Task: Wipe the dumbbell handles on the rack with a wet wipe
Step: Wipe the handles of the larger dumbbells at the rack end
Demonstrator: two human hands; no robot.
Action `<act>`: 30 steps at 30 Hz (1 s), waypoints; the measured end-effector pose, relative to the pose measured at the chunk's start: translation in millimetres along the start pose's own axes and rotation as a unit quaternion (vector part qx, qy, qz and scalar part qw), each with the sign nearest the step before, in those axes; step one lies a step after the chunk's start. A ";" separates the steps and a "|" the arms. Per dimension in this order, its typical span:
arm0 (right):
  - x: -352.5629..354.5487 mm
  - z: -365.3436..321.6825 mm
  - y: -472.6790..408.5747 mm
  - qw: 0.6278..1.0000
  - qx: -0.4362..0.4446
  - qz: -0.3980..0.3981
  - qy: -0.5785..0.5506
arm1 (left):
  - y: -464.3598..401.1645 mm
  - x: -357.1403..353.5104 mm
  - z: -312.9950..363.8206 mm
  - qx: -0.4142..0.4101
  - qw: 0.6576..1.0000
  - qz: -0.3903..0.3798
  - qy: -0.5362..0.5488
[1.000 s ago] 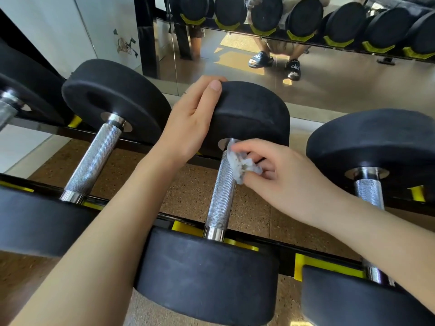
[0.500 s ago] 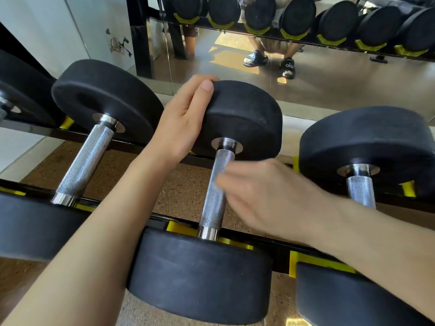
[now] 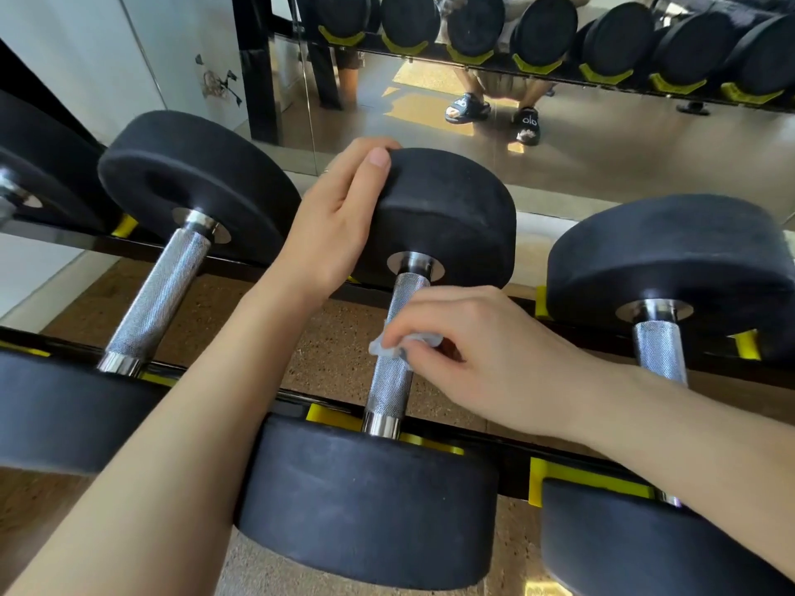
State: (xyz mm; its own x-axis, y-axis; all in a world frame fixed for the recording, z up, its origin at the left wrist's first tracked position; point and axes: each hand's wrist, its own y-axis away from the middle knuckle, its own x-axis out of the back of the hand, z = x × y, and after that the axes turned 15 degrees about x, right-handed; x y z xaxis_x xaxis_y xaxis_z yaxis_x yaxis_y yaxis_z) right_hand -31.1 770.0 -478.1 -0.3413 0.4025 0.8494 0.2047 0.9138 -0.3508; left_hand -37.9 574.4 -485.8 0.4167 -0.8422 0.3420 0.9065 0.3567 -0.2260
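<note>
Your left hand (image 3: 333, 228) lies flat against the far head (image 3: 447, 217) of the middle dumbbell, palm on its left flank, fingers spread over the top edge and not closed around anything. Your right hand (image 3: 477, 359) comes in from the right and pinches a small crumpled wipe (image 3: 389, 347) between thumb and fingertips, pressing it against the handle (image 3: 393, 359) about midway along its knurled length. The wipe touches the left upper side of the bar; most of it is hidden under your fingers (only a pale bluish-white fold shows). The two hands are apart, one on the head, one on the bar.

The middle dumbbell sits across the rack (image 3: 486, 451), its near head (image 3: 370, 505) resting on the front rail beside yellow cradles (image 3: 589, 477), its far head on the back rail. A second dumbbell lies to the left with its handle (image 3: 161, 294) bare, and a third to the right, whose handle (image 3: 658, 350) is partly covered by your right forearm. All three lie roughly parallel, well apart from each other.

Below the rack shows a speckled brown floor (image 3: 344, 333). Behind it stands a mirror (image 3: 602, 144) reflecting a row of dumbbell heads and a pair of feet in black sandals. A white wall (image 3: 86, 58) stands at the left.
</note>
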 end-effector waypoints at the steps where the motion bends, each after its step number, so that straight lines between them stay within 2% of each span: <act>1: 0.7 -2.4 0.2 1.000 0.006 -0.005 -0.010 | -0.1 -0.1 -0.2 0.000 1.000 -0.001 0.000; 5: -5.6 -7.4 -3.0 0.997 0.053 -0.055 0.005 | -1.0 0.6 -0.6 -0.006 1.000 -0.003 -0.003; 7: -8.7 -9.0 -4.1 0.995 0.040 -0.092 0.009 | -1.4 0.5 -0.9 -0.007 1.000 -0.007 -0.006; 9: -4.7 -11.1 -4.1 0.996 0.033 -0.088 0.009 | -1.4 0.5 -2.0 -0.004 1.000 -0.005 -0.006; 11: 2.5 -7.4 -1.5 1.000 0.001 0.000 0.012 | -1.6 0.3 -1.8 -0.003 1.000 0.000 -0.003; 13: 7.4 5.1 2.7 0.983 -0.142 0.110 -0.037 | -2.1 0.1 -0.5 -0.001 1.000 0.000 0.003; 14: 5.8 9.4 3.9 0.958 -0.239 0.118 -0.107 | -1.2 0.0 -0.1 0.003 1.000 0.000 0.005; 15: 0.8 11.8 4.0 0.918 -0.322 0.105 -0.208 | -0.9 0.4 0.1 0.005 1.000 0.000 0.006; 17: -11.8 12.5 1.9 0.786 -0.428 0.109 -0.432 | -0.9 0.2 -0.1 0.005 1.000 -0.001 0.005; 18: -15.8 12.3 0.9 0.716 -0.458 0.128 -0.511 | -1.1 0.1 -0.4 0.007 1.000 0.001 0.005; 19: -17.9 13.0 1.4 0.665 -0.474 0.138 -0.561 | -1.1 -0.3 -1.0 0.009 1.000 0.002 0.004; 20: -18.4 14.2 1.6 0.632 -0.479 0.139 -0.593 | -1.5 -0.1 -1.1 0.008 1.000 0.004 0.002; 22: -17.0 16.8 3.5 0.607 -0.485 0.121 -0.618 | -1.7 -0.5 -1.6 0.005 1.000 0.003 0.000; 24: -12.5 16.8 4.3 0.612 -0.490 0.079 -0.615 | -1.8 0.1 -2.8 0.002 1.000 0.004 -0.002; 26: -4.0 12.8 3.4 0.634 -0.484 0.045 -0.601 | -2.0 0.2 -3.7 -0.002 1.000 0.006 0.002; 27: 2.0 9.1 2.3 0.662 -0.471 0.038 -0.582 | -2.4 0.0 -4.0 -0.003 1.000 0.007 0.005; 30: 12.8 -3.1 -3.7 0.795 -0.372 0.073 -0.474 | -3.7 -0.6 -4.4 -0.001 1.000 0.012 0.004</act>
State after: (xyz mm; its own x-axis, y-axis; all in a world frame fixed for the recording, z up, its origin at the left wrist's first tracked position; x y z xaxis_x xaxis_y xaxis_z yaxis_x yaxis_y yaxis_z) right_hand -33.3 771.7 -464.7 -0.7300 0.6832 0.0177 0.6706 0.7111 0.2111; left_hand -41.9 571.8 -489.1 0.4387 -0.8360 0.3296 0.8957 0.3771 -0.2356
